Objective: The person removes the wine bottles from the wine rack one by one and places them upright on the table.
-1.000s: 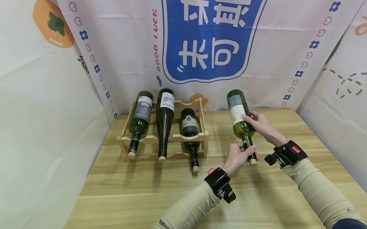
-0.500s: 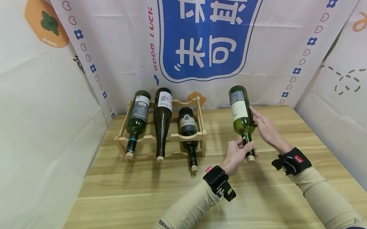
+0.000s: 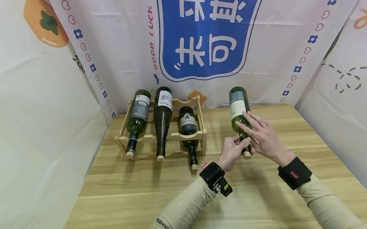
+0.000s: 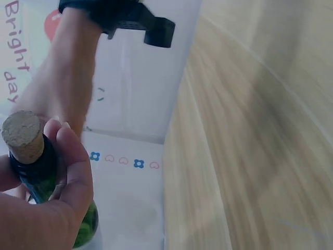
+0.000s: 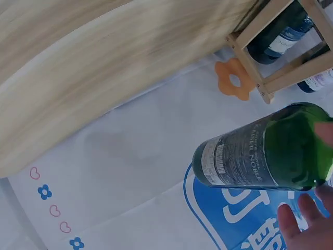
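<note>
A green wine bottle [image 3: 237,107] with a pale label slants neck-down toward me, right of the rack. My left hand [image 3: 229,154] grips its neck, thumb on top, just behind the cork [image 4: 23,136]. My right hand [image 3: 266,140] lies over the bottle's shoulder from the right, its fingers fairly straight and spread. In the right wrist view, the bottle's back label [image 5: 239,159] faces the camera and the right fingers [image 5: 299,224] show beside the shoulder, loosely around it. The bottle is held up above the table in that view.
A wooden wine rack [image 3: 159,139] stands at the back left. It bears a green bottle [image 3: 140,112], a tall dark bottle [image 3: 163,119] and a lower dark bottle [image 3: 188,124], all necks toward me. Printed cloth walls [image 3: 127,37] enclose the wooden table [image 3: 138,202].
My right hand moved off the bottle's right side and came over its shoulder with fingers spread. My left hand kept its grip on the neck, shifting slightly left with it.
</note>
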The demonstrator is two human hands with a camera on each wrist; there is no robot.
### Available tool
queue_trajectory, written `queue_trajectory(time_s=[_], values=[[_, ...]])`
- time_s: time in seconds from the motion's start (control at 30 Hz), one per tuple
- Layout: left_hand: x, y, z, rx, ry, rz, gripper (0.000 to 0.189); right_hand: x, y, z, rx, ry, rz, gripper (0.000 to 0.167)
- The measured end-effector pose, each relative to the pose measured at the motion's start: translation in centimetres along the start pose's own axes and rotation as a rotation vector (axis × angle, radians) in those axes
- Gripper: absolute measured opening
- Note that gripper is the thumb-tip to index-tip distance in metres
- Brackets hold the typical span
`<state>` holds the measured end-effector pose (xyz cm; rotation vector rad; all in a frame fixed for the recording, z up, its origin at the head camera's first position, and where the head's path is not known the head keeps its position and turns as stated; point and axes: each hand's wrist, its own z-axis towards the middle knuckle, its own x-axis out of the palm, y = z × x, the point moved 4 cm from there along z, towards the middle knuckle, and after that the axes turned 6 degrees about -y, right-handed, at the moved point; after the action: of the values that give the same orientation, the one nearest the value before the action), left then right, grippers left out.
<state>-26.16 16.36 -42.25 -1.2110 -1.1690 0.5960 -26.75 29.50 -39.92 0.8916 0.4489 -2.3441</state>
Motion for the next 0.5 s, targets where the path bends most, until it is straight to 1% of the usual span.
queue_trajectory(time_s=[0.07, 0.13, 0.23, 0.37, 0.5], values=[[-0.2, -0.2, 0.0, 0.009, 0.002, 0.003, 0.027, 0.1, 0.1, 0.0, -0.042, 0.014, -0.042, 0.079], [-0.4, -0.3, 0.0, 0.015, 0.006, 0.015, 0.028, 0.3, 0.2, 0.0, -0.066, 0.021, -0.066, 0.083], [-0.5, -0.5, -0.1, 0.019, 0.013, 0.033, 0.029, 0.6, 0.2, 0.1, -0.095, -0.017, -0.068, 0.085], [-0.6, -0.8, -0.2, 0.025, 0.014, 0.062, 0.029, 0.7, 0.3, 0.3, -0.142, -0.097, -0.062, 0.074], [-0.7, -1.2, -0.3, 0.035, 0.023, 0.084, 0.03, 0.6, 0.7, 0.5, -0.171, -0.148, -0.079, 0.059]])
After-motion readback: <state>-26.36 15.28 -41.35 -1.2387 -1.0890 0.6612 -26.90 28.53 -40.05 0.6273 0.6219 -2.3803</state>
